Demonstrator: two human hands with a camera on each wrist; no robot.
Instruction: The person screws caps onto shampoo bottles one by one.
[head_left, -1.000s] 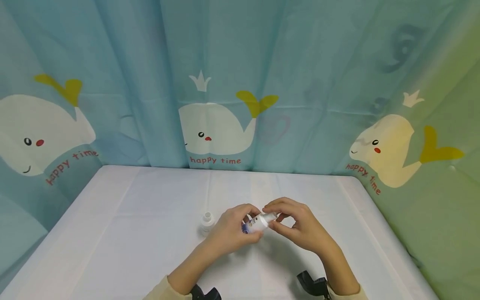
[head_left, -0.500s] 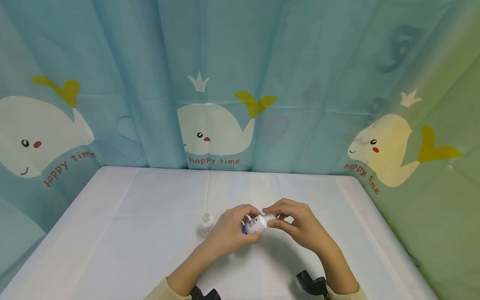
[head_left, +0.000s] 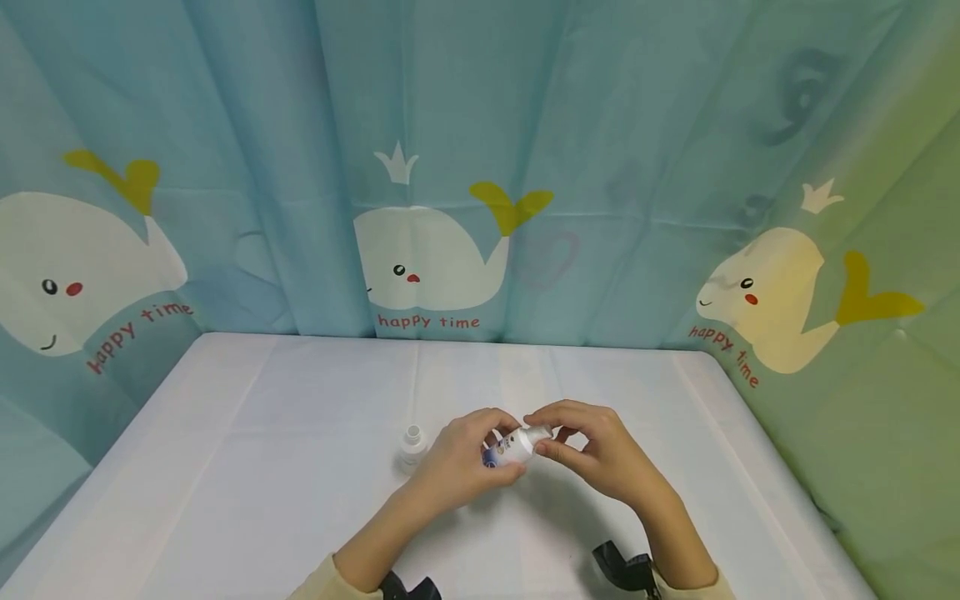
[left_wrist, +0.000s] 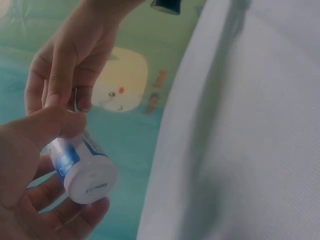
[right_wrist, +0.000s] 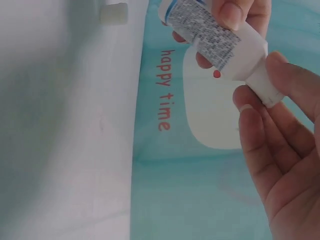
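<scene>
Above the table, a small white bottle with a blue-and-white label (head_left: 512, 448) is held tilted, its capped end toward the right. The left hand (head_left: 471, 458) grips its body; in the left wrist view the bottle's white base (left_wrist: 92, 182) shows between thumb and fingers. At the other end, the right hand (head_left: 588, 442) pinches the white cap (right_wrist: 264, 89) between thumb and fingertips. Dense print covers the label's back in the right wrist view. A second white bottle (head_left: 412, 446) stands uncapped on the table, just left of the left hand and partly behind it.
A white cloth covers the table (head_left: 285, 467). A small white cap-like piece (right_wrist: 114, 14) lies on it in the right wrist view. A blue-green curtain (head_left: 615, 167) with whale prints hangs along the back and sides.
The right fingers have shifted slightly around the cap. Left hand, held bottle and standing bottle keep their places; the head view has moved a little.
</scene>
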